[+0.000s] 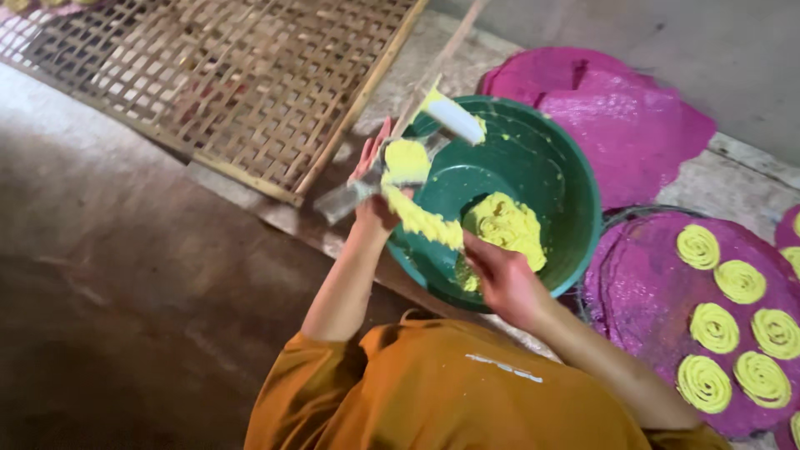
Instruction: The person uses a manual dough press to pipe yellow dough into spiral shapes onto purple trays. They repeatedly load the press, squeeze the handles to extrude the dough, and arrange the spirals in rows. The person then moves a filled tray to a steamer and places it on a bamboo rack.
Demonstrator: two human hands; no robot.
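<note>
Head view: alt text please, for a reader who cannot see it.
A person's left hand holds a metal tool loaded with yellow dough, and the right hand reaches into a green bowl. Yellow spirals lie on a pink mat alongside.

Woven bamboo lattice tray (225,83), pink round mats (621,125), yellow dough spirals (737,321), grey wall (708,42)

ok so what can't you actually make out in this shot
- Left hand, head view: its fingers are hidden by the dough-smeared tool it holds; the tool is motion-blurred, so its kind is unclear.
- Right hand: fingertips are buried in yellow dough in the green basin.
- Pink mat with yellow spirals: cut off by the right edge.
- Bamboo lattice tray: cut off by the top edge.
</note>
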